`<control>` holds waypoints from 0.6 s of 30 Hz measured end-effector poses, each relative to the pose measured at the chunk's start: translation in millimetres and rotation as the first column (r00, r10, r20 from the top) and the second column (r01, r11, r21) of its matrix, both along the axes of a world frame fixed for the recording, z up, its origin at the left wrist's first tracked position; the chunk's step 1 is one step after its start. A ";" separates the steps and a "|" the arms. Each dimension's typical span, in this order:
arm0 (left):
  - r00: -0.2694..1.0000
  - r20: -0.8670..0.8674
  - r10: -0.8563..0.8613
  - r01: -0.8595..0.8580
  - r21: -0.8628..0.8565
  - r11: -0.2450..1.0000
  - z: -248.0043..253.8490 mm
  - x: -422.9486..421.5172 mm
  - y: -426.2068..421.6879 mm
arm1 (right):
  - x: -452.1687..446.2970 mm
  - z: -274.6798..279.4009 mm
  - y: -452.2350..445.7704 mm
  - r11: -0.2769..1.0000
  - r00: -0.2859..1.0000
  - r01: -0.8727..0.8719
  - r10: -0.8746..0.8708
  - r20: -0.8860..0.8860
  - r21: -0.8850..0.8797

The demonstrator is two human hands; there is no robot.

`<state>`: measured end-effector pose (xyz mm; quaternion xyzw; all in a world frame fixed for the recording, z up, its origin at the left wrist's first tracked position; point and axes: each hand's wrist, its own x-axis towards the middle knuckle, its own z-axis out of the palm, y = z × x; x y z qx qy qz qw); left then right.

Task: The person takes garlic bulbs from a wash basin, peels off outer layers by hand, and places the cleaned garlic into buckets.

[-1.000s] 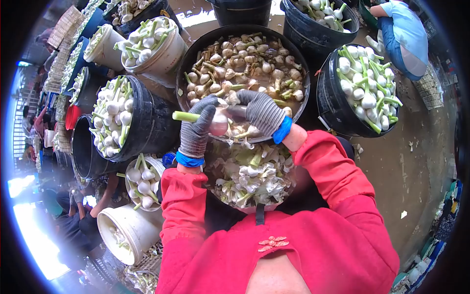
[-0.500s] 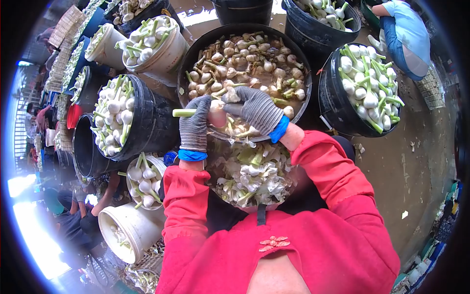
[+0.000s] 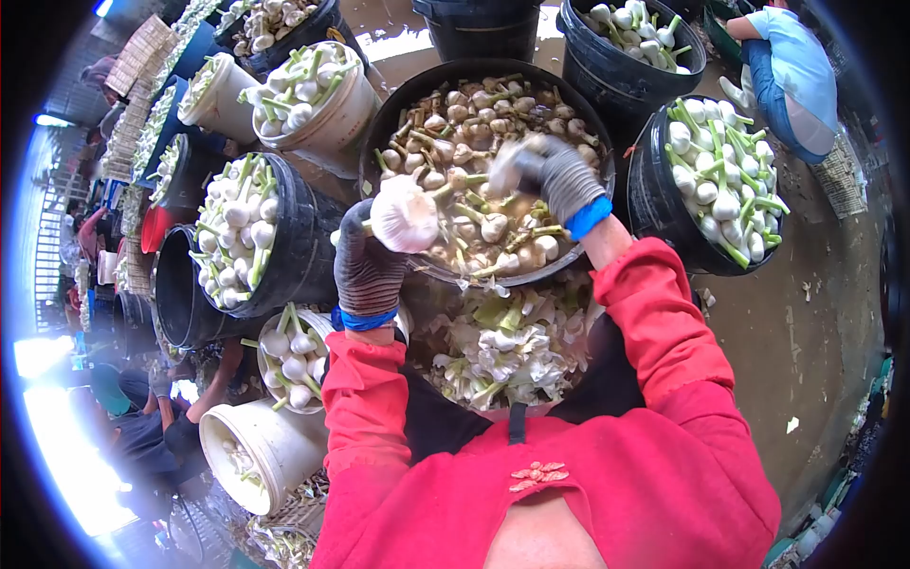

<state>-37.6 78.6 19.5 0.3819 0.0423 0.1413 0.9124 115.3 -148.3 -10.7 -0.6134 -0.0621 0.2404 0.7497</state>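
Your left grip (image 3: pixel 366 270), gloved, is closed round one garlic bulb (image 3: pixel 405 215), thumb side against it. Bulb sits up clear of the hand, just over the near-left edge of the dark basin (image 3: pixel 376 123). A pale stub pokes out on the outer side of that hand, likely the stem (image 3: pixel 336 237).

Your right grip (image 3: pixel 561 180) is blurred over the basin, well apart from the bulb. Something pale at its fingertips; can't tell what, nor how far the fingers are open.

Handling, my call: bulb should be light, firm at the core, with loose papery skin that tears and slides. Wet gloves would make it slippery; the basin looks to hold murky water among its loose bulbs (image 3: pixel 493 226). Best hold: stem in your palm, thumb and fingers round the base of the stem, not pinching the outer skin. Don't squeeze hard; cloves could bruise.

Peelings (image 3: pixel 507 346) heaped below the basin, near your lap. Black bucket (image 3: pixel 303 228) of cleaner-looking bulbs stands left; another bucket (image 3: pixel 654 204) stands right.
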 end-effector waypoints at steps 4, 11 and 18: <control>1.000 0.019 0.007 -0.006 -0.087 0.996 13.5 -4.5 7.3 | -51.4 23.3 18.7 0.624 0.648 -0.502 0.730 0.217 -0.599; 0.992 -0.113 0.063 -0.032 0.260 0.965 16.2 0.0 -14.3 | -65.4 62.7 35.0 0.992 0.876 -0.128 0.117 0.469 -0.008; 1.000 0.000 0.008 -0.008 0.078 0.997 13.2 2.6 -21.5 | -56.9 55.4 40.1 0.978 0.994 0.020 -0.041 0.099 0.210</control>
